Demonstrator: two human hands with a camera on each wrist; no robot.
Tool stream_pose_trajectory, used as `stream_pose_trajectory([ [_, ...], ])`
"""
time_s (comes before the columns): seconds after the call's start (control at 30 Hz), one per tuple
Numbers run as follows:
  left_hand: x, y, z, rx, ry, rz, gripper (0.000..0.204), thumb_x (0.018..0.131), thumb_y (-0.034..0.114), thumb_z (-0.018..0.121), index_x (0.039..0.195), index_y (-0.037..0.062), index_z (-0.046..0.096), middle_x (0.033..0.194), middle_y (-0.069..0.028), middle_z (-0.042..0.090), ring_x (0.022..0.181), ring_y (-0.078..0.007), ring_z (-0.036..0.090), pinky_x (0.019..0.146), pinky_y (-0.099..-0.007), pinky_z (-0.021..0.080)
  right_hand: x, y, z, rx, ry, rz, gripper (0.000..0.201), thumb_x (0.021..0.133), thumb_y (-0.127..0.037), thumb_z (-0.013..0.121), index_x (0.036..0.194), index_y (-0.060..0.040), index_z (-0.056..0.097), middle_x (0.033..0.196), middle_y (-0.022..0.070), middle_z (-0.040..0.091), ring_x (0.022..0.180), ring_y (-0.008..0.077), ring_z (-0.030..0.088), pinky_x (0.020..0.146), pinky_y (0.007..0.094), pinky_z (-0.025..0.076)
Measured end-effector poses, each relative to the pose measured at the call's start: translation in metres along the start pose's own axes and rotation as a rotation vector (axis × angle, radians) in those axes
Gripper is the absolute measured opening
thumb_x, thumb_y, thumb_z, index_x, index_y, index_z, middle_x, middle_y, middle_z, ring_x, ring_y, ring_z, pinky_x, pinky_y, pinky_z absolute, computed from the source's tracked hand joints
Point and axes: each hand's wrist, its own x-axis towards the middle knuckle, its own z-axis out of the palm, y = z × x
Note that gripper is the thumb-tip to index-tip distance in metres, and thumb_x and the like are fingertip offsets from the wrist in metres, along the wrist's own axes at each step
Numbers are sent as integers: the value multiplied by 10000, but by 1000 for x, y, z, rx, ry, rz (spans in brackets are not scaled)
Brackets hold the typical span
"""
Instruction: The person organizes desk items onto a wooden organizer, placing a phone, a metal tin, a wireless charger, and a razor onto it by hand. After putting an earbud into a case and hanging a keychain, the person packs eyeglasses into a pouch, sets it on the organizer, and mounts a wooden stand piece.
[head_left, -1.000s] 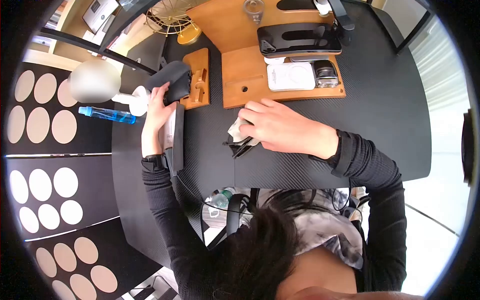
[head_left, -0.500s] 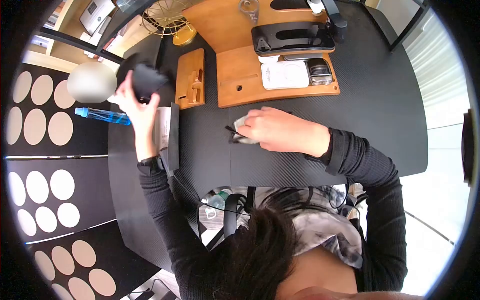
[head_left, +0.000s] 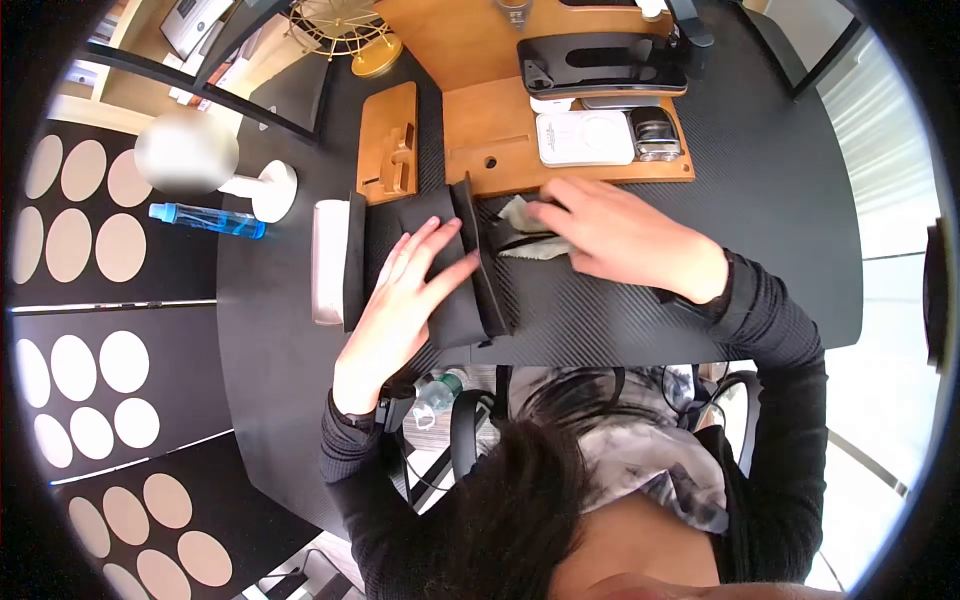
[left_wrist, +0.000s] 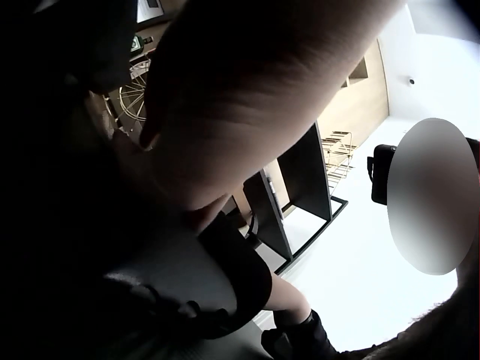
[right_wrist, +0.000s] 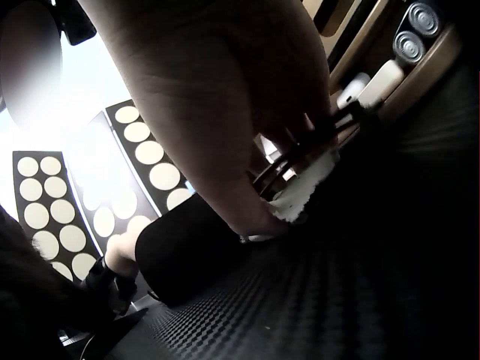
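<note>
Near the middle of the desk, my left hand (head_left: pixel 395 310) holds a black glasses case (head_left: pixel 455 315), its fingers spread over the top and a flap standing up on the right side. In the left wrist view the case (left_wrist: pixel 240 274) is a dark curved shape below the hand. Just to the right, my right hand (head_left: pixel 625 235) grips dark-framed glasses (right_wrist: pixel 300 150) together with a pale grey cleaning cloth (head_left: pixel 520 215). The zigzag edge of the cloth (right_wrist: pixel 304 191) shows below the fingers in the right wrist view. Much of the glasses is hidden by the hand and cloth.
Behind the hands stands a wooden organizer (head_left: pixel 470 150) with a white box (head_left: pixel 585 138) and a black stand (head_left: pixel 600 65). A small wooden stand (head_left: pixel 385 130), a white-topped box (head_left: pixel 330 260), a blue bottle (head_left: pixel 208 220) and a white round-based lamp (head_left: pixel 275 190) are at left.
My left hand has picked up the glasses case from the left and brought it to the desk's middle. My right hand has moved slightly right, still holding the glasses and cloth.
</note>
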Motion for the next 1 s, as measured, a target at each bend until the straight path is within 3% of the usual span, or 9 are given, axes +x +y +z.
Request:
stream_pose_trajectory([
  [0.07, -2, 4, 0, -68, 88, -174, 776, 623, -174, 514, 1350, 97, 522, 1417, -176, 416, 1336, -359, 402, 1111, -470, 354, -7, 4, -3, -56, 19, 37, 412, 648, -29, 737, 1023, 19, 572, 1028, 153, 552, 997, 330, 569, 859, 413, 485],
  [0.2, -9, 11, 3, -76, 113, -542, 786, 837, 219, 693, 1505, 114, 292, 1242, -219, 453, 1084, -419, 585, 857, -471, 522, -11, 11, -3, -192, 3, 45, 286, 653, -50, 733, 905, 1, 608, 854, 103, 612, 946, 284, 589, 853, 396, 476],
  [0.3, 3, 18, 4, -149, 13, -617, 965, 796, 434, 744, 1535, 118, 210, 1202, -242, 447, 976, -429, 632, 791, -473, 544, -9, 8, -7, -142, -43, 34, 274, 655, -29, 704, 909, 12, 611, 838, 111, 614, 927, 291, 601, 847, 407, 482],
  [0.4, 12, 21, 18, -61, 49, -590, 1043, 756, 494, 765, 1542, 123, 188, 1188, -255, 448, 918, -423, 650, 768, -462, 557, -8, 1, -14, -131, -136, 7, 257, 652, -9, 677, 899, 28, 618, 841, 128, 617, 917, 311, 605, 833, 425, 490],
  [0.57, 21, 20, 16, -194, 141, -479, 969, 672, 153, 764, 1493, 85, 254, 1171, -225, 464, 905, -438, 641, 750, -468, 565, -16, -1, -33, -54, -212, 72, 234, 653, -24, 651, 881, 22, 625, 839, 134, 576, 902, 324, 575, 842, 418, 487],
  [0.67, 23, 11, 16, -286, 379, -380, 960, 661, 81, 757, 1490, 82, 273, 1186, -208, 478, 1064, -343, 601, 892, -371, 522, -15, 1, -33, -69, -248, 54, 234, 658, -16, 645, 888, 27, 639, 829, 145, 585, 883, 332, 593, 826, 416, 492],
  [0.73, 29, 6, 25, -395, 387, -455, 990, 657, 16, 752, 1503, 91, 242, 1209, -168, 485, 1131, -272, 561, 946, -332, 487, -13, 2, -31, -107, -258, 44, 237, 660, -13, 643, 893, 32, 646, 823, 153, 594, 872, 336, 604, 817, 414, 494],
  [0.8, 47, -1, 43, -896, 659, -322, 1016, 664, -61, 738, 1512, 109, 205, 1228, -132, 473, 1143, -243, 543, 942, -337, 494, -11, 5, -31, -63, -212, 104, 247, 664, -17, 643, 904, 43, 657, 820, 170, 614, 860, 346, 622, 791, 422, 499],
  [1.0, 73, -10, 64, -1288, 656, -426, 1005, 721, -124, 700, 1522, 132, 149, 1284, -127, 450, 1187, -216, 508, 976, -331, 474, -15, 22, -76, 98, -168, 106, 306, 702, -49, 673, 995, 36, 701, 959, 204, 697, 895, 347, 678, 826, 405, 539],
])
